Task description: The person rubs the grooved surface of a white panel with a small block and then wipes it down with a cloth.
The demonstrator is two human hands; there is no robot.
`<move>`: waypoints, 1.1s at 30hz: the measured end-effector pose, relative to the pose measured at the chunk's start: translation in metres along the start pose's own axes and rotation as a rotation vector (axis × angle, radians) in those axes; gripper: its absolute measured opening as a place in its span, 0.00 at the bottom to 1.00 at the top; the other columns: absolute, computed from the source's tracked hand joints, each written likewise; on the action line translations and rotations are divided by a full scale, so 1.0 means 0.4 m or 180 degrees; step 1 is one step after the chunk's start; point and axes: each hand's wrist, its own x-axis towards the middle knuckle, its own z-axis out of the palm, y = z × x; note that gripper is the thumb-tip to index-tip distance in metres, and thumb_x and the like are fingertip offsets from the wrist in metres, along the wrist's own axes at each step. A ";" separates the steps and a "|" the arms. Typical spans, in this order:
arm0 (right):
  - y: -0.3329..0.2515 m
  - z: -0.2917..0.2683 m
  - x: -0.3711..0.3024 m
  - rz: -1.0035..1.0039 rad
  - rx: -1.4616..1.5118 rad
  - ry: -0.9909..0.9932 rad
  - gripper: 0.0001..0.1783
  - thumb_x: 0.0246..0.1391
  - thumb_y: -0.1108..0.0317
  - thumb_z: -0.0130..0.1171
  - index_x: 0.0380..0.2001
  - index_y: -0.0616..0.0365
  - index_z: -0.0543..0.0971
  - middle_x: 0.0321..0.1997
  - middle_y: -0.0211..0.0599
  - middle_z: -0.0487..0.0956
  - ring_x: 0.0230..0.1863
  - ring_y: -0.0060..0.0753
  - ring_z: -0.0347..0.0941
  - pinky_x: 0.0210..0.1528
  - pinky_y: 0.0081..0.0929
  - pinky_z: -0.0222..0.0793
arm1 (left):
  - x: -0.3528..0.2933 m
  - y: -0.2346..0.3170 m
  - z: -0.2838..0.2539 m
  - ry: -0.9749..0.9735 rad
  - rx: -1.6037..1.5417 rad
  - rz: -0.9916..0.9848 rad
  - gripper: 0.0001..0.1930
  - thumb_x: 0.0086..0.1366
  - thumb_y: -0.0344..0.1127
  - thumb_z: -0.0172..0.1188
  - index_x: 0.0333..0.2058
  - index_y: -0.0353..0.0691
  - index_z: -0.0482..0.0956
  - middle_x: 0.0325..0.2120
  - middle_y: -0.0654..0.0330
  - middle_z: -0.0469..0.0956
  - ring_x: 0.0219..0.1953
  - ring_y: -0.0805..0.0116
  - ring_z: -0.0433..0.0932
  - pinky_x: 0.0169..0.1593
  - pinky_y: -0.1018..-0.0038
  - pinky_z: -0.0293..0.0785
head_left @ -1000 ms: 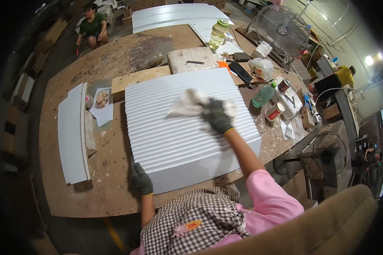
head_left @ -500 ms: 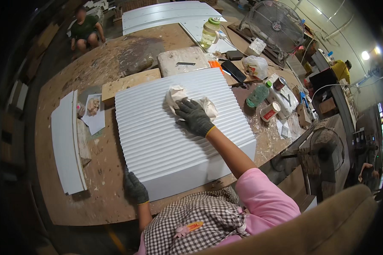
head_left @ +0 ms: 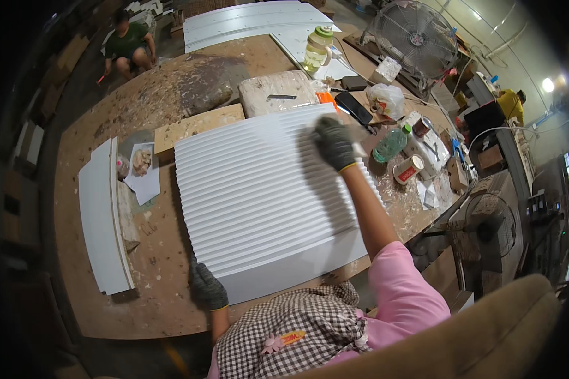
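A white ribbed panel (head_left: 265, 189) with a plain front face lies on the worktable in front of me. My right hand (head_left: 335, 145), in a dark grey knit glove, is over its far right part, smeared a little by motion. A whitish cloth (head_left: 359, 150) shows beside that hand, mostly hidden by it; the fingers are closed on it. At the near left corner, my gloved left hand (head_left: 207, 287) grips the panel's edge, its fingertips partly hidden along the side.
Left of the panel stands a curved white piece (head_left: 101, 215). A wooden block (head_left: 199, 126) and a wrapped block (head_left: 275, 91) sit behind it. To the right are a green bottle (head_left: 390, 144), a paper cup (head_left: 407, 169) and a phone (head_left: 354, 108). One person (head_left: 130, 47) sits far left.
My right hand has swept right and away with the cloth, from the panel's middle to its far right side. My left hand stays at the near left corner.
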 end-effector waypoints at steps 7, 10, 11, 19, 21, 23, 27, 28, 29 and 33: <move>0.067 0.056 -0.084 0.0243 0.1472 -0.0478 0.22 0.53 0.72 0.65 0.53 0.49 0.82 0.55 0.46 0.77 0.53 0.50 0.76 0.58 0.43 0.72 | 0.000 0.037 -0.007 -0.0151 0.0336 -0.0135 0.23 0.76 0.40 0.43 0.60 0.30 0.74 0.55 0.45 0.79 0.55 0.51 0.79 0.58 0.63 0.73; 0.228 0.011 -0.073 0.0257 0.0587 -0.0524 0.14 0.56 0.70 0.63 0.46 0.49 0.83 0.47 0.43 0.83 0.48 0.45 0.79 0.47 0.40 0.77 | 0.000 0.038 -0.005 -0.0038 0.0175 0.0044 0.23 0.75 0.40 0.44 0.59 0.31 0.74 0.55 0.45 0.79 0.55 0.51 0.79 0.58 0.63 0.73; 0.273 -0.008 -0.045 0.0736 0.0314 -0.0988 0.10 0.58 0.67 0.60 0.43 0.50 0.83 0.43 0.47 0.83 0.45 0.49 0.81 0.46 0.42 0.76 | 0.001 0.026 -0.001 -0.0005 0.0149 0.0078 0.22 0.75 0.39 0.44 0.59 0.31 0.75 0.54 0.45 0.79 0.54 0.51 0.79 0.58 0.62 0.73; 0.107 -0.093 0.160 0.1792 0.1535 -0.0684 0.16 0.55 0.55 0.60 0.35 0.58 0.83 0.38 0.49 0.83 0.42 0.49 0.80 0.49 0.38 0.74 | -0.007 0.023 -0.047 -0.0077 0.1013 -0.0201 0.21 0.74 0.39 0.50 0.58 0.33 0.76 0.51 0.45 0.81 0.51 0.49 0.80 0.55 0.61 0.75; 0.222 0.038 0.038 0.0336 -0.1123 -0.1295 0.30 0.61 0.43 0.51 0.58 0.50 0.75 0.56 0.49 0.77 0.51 0.52 0.76 0.56 0.48 0.71 | 0.023 0.135 -0.008 -0.0358 0.0269 -0.0260 0.20 0.75 0.38 0.49 0.59 0.32 0.75 0.52 0.45 0.80 0.52 0.49 0.80 0.56 0.62 0.75; -0.083 0.191 0.016 0.1513 -0.1691 -0.1020 0.47 0.61 0.31 0.42 0.73 0.50 0.58 0.73 0.51 0.63 0.71 0.59 0.58 0.70 0.72 0.42 | 0.012 0.094 -0.010 0.0018 0.0129 -0.0121 0.19 0.74 0.36 0.49 0.57 0.32 0.77 0.49 0.45 0.81 0.49 0.50 0.81 0.54 0.62 0.76; -0.626 0.267 0.067 0.0286 -0.0576 -0.0612 0.41 0.60 0.43 0.50 0.68 0.61 0.61 0.57 0.56 0.71 0.58 0.56 0.68 0.63 0.64 0.54 | 0.003 0.051 -0.025 0.0316 0.0059 0.0208 0.18 0.73 0.33 0.49 0.54 0.30 0.78 0.48 0.44 0.82 0.48 0.51 0.82 0.53 0.62 0.76; -0.740 0.253 0.100 0.0148 0.0013 -0.0548 0.37 0.58 0.50 0.52 0.66 0.61 0.63 0.53 0.52 0.72 0.53 0.53 0.69 0.58 0.61 0.58 | 0.008 0.077 -0.033 0.0203 0.0052 0.0121 0.18 0.73 0.34 0.49 0.55 0.30 0.78 0.50 0.43 0.81 0.50 0.51 0.81 0.55 0.62 0.76; -0.799 0.323 0.121 -0.0037 0.0059 -0.0407 0.34 0.57 0.57 0.53 0.65 0.58 0.64 0.53 0.52 0.73 0.53 0.54 0.69 0.59 0.59 0.59 | 0.011 0.081 -0.020 0.0176 0.0013 0.0172 0.18 0.73 0.34 0.49 0.55 0.30 0.78 0.50 0.43 0.81 0.50 0.51 0.81 0.55 0.62 0.76; -0.979 0.317 0.221 -0.0372 0.1957 -0.1655 0.22 0.59 0.64 0.51 0.56 0.47 0.79 0.56 0.45 0.80 0.59 0.49 0.74 0.66 0.59 0.58 | 0.006 0.058 -0.020 -0.0078 0.0118 -0.0051 0.20 0.75 0.36 0.48 0.59 0.30 0.73 0.55 0.42 0.78 0.57 0.49 0.77 0.60 0.63 0.73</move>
